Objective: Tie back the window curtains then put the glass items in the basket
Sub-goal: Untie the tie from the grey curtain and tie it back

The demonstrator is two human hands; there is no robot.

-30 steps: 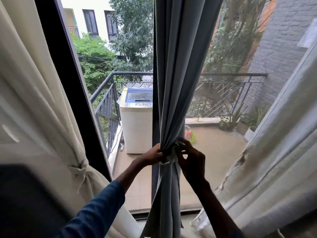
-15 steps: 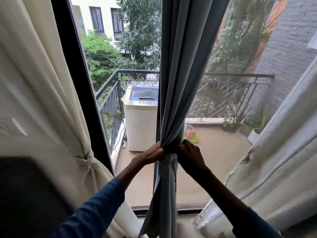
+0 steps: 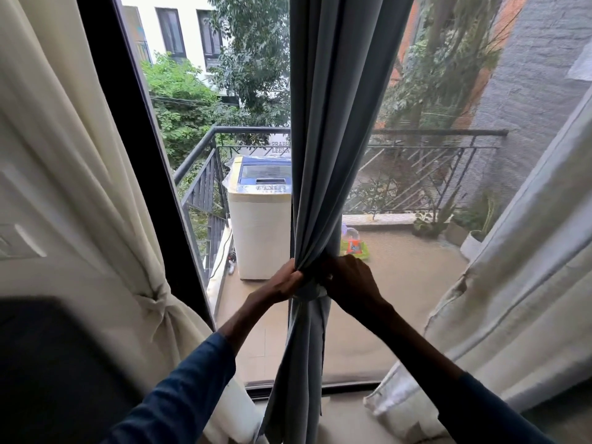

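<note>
The grey curtain [image 3: 333, 129] hangs in smooth, heavy folds down the middle of the window, pinched to a narrow waist where a pale tie band [image 3: 310, 289] wraps it. The left hand [image 3: 282, 283] grips the gathered cloth from one side and the right hand [image 3: 350, 283] clamps the other, both curled tight at the band. A cream curtain [image 3: 96, 219], soft and matte, sits already knotted at the left.
</note>
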